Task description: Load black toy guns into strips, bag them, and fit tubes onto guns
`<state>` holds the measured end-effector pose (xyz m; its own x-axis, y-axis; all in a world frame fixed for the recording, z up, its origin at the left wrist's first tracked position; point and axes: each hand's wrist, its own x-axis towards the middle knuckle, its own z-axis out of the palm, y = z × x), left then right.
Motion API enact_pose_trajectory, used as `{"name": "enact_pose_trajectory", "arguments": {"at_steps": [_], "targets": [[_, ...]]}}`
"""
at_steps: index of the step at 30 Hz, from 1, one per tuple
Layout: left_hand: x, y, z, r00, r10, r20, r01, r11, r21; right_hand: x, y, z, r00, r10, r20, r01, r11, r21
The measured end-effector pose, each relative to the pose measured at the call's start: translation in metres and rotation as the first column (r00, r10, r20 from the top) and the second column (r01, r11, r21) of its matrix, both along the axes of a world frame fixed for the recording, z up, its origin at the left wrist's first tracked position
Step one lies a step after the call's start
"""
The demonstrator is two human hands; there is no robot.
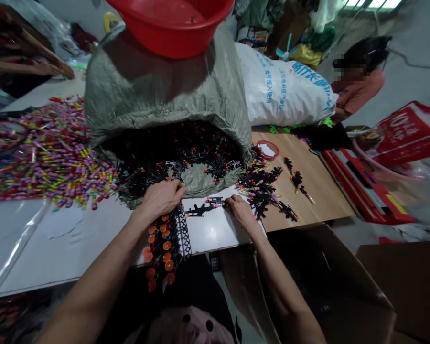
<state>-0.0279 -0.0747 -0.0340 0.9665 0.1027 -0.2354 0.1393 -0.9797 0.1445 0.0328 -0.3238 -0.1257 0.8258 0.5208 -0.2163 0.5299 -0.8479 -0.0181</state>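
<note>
Spreading over the left of the white bench (103,253), a heap of small, multicoloured plastic tubes (57,162) is seen, with a co-worker's hand (67,71) held beyond it. Next comes a bulging grey-green woven sack (161,91), topped by a round red plastic basin (175,33); its dark mouth is turned toward the person and filled with small black plastic toy guns with orange tips. Below the mouth, the left hand (161,197) is placed palm down, fingers bent over black pieces; whether anything is grasped cannot be told. Black strips with round orange pieces (165,248) are hung over the bench edge beneath it. Between the hands, a slim black plastic toy gun (199,209) is laid flat, long axis running left to right, its blue-tipped end pointed left and its pale tube end pinched by the right hand (239,210). To the right, more toy guns are heaped at mixed angles, near a small red dish (267,149) in which white paper is held. A white sack with blue lettering (283,88) is laid behind. Below, an open brown cardboard box (365,286) is seen, its contents too dark to tell.
</note>
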Motion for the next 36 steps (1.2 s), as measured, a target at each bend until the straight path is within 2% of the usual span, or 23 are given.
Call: {"name": "enact_pose_trajectory", "arguments": {"at_steps": [3, 5, 8, 10, 11, 12, 13, 15, 17, 20, 21, 22, 24, 25, 26, 29, 30, 31, 32, 34, 36], "targets": [[-0.005, 0.005, 0.0, 0.982, -0.074, 0.174, 0.087, 0.994, -0.07, -0.008, 0.012, 0.002, 0.999, -0.025, 0.025, 0.025, 1.0, 0.003], [-0.007, 0.007, -0.001, 0.955, -0.147, 0.258, 0.17, 0.983, -0.068, -0.012, 0.023, 0.001, 0.997, 0.017, 0.069, -0.018, 1.0, 0.015], [-0.007, 0.007, -0.002, 0.969, -0.208, 0.136, 0.216, 0.975, -0.046, -0.014, 0.036, -0.002, 0.994, 0.098, 0.051, -0.1, 0.994, 0.037], [-0.006, 0.004, -0.003, 0.98, -0.192, 0.048, 0.193, 0.981, -0.031, -0.017, 0.038, -0.003, 0.999, 0.046, 0.005, -0.046, 0.989, 0.141], [-0.005, 0.003, -0.003, 0.984, -0.177, 0.038, 0.178, 0.984, -0.022, -0.019, 0.038, -0.004, 0.999, -0.017, -0.032, 0.025, 0.965, 0.261], [-0.005, 0.002, -0.004, 0.985, -0.165, 0.042, 0.166, 0.986, -0.017, -0.023, 0.038, -0.005, 0.993, -0.081, -0.081, 0.107, 0.908, 0.406], [-0.005, 0.001, -0.004, 0.986, -0.157, 0.052, 0.158, 0.987, -0.014, -0.029, 0.04, -0.008, 0.982, -0.125, -0.139, 0.181, 0.822, 0.54], [-0.006, 0.0, -0.005, 0.987, -0.146, 0.07, 0.148, 0.989, -0.014, -0.045, 0.05, -0.017, 0.962, -0.14, -0.234, 0.268, 0.646, 0.715], [-0.006, -0.001, -0.006, 0.988, -0.132, 0.076, 0.133, 0.991, -0.014, -0.062, 0.067, -0.031, 0.949, -0.088, -0.304, 0.304, 0.523, 0.796], [-0.007, -0.001, -0.006, 0.992, -0.108, 0.069, 0.109, 0.994, -0.013, -0.077, 0.095, -0.053, 0.899, -0.062, -0.433, 0.427, 0.339, 0.838], [-0.007, -0.001, -0.006, 0.992, -0.105, 0.068, 0.107, 0.994, -0.016, -0.077, 0.102, -0.059, 0.886, -0.064, -0.459, 0.455, 0.303, 0.837], [-0.007, 0.0, -0.006, 0.992, -0.104, 0.071, 0.106, 0.994, -0.022, -0.076, 0.106, -0.062, 0.883, -0.068, -0.464, 0.462, 0.297, 0.836], [-0.008, 0.0, -0.006, 0.992, -0.099, 0.081, 0.102, 0.994, -0.033, -0.069, 0.111, -0.064, 0.897, -0.052, -0.438, 0.43, 0.327, 0.842], [-0.008, 0.0, -0.006, 0.992, -0.091, 0.086, 0.095, 0.995, -0.038, -0.066, 0.113, -0.062, 0.909, -0.045, -0.413, 0.399, 0.374, 0.837], [-0.008, 0.0, -0.006, 0.993, -0.084, 0.088, 0.088, 0.995, -0.042, -0.065, 0.116, -0.059, 0.921, -0.053, -0.385, 0.367, 0.446, 0.816], [-0.01, -0.001, -0.005, 0.992, -0.089, 0.09, 0.094, 0.994, -0.056, -0.067, 0.131, -0.044, 0.954, -0.115, -0.277, 0.268, 0.744, 0.612], [-0.01, -0.002, -0.005, 0.991, -0.09, 0.095, 0.096, 0.994, -0.056, -0.069, 0.136, -0.039, 0.964, -0.126, -0.235, 0.234, 0.823, 0.517], [-0.009, -0.002, -0.005, 0.992, -0.083, 0.097, 0.088, 0.995, -0.052, -0.071, 0.141, -0.034, 0.971, -0.123, -0.203, 0.203, 0.872, 0.445], [-0.009, -0.002, -0.005, 0.993, -0.066, 0.097, 0.07, 0.996, -0.046, -0.072, 0.143, -0.03, 0.978, -0.105, -0.18, 0.171, 0.899, 0.404], [-0.008, -0.003, -0.005, 0.996, -0.02, 0.084, 0.023, 0.999, -0.036, -0.071, 0.135, -0.023, 0.986, -0.038, -0.159, 0.099, 0.912, 0.398], [-0.007, -0.003, -0.006, 0.998, 0.004, 0.063, -0.002, 0.999, -0.039, -0.064, 0.108, -0.016, 0.988, 0.01, -0.151, 0.056, 0.903, 0.426]]}}
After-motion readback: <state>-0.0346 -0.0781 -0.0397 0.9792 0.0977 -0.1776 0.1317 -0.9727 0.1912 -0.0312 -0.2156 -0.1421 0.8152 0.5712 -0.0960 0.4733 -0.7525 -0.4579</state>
